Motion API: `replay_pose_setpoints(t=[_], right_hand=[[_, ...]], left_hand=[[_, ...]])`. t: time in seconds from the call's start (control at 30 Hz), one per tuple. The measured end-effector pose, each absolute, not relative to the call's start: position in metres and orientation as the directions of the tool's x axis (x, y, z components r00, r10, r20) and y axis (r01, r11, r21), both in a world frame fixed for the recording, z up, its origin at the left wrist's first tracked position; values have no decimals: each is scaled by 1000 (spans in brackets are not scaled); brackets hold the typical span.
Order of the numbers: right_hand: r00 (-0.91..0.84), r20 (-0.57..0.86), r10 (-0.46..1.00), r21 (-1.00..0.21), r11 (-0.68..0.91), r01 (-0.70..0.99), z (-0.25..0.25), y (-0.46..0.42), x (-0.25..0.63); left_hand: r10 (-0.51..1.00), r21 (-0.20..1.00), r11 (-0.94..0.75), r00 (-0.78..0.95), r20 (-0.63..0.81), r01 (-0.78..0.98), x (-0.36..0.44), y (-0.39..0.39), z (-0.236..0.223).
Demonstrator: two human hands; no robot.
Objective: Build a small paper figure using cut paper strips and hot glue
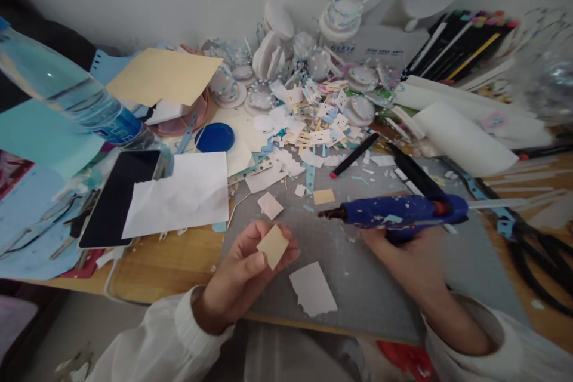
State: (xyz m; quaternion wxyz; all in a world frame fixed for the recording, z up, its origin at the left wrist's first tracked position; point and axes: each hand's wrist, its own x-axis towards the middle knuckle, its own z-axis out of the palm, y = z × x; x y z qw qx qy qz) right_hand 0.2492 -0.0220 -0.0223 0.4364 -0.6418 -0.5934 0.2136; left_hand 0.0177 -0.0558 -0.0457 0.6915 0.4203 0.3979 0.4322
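My left hand (244, 265) pinches a small tan paper square (273, 246) between thumb and fingers, just above the grey cutting mat (358, 286). My right hand (403, 250) grips a blue glue gun (403, 212) from below. The gun lies level, and its nozzle (329, 213) points left toward the tan square, a short gap away. A glue stick juts from the gun's rear at the right.
White paper scraps (312, 289) lie on the mat. A heap of cut paper bits and round white discs (313, 107) fills the back. A water bottle (76, 92) and a dark tablet (117, 197) sit left; black scissors (537, 250), markers (461, 42) and white rolls right.
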Motion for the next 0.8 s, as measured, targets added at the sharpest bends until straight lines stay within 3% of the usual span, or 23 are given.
replay_pose_setpoints(t=[0.13, 0.23, 0.8], right_hand=[[19, 331, 943, -777, 261, 572, -24, -24, 249], [-61, 348, 935, -768, 322, 554, -26, -26, 249], [-102, 418, 903, -741, 403, 537, -36, -29, 246]], left_hand=[[926, 729, 366, 305, -223, -578, 23, -53, -40], [960, 719, 260, 250, -123, -645, 27, -52, -42], [990, 900, -41, 103, 95, -434, 26, -53, -52]])
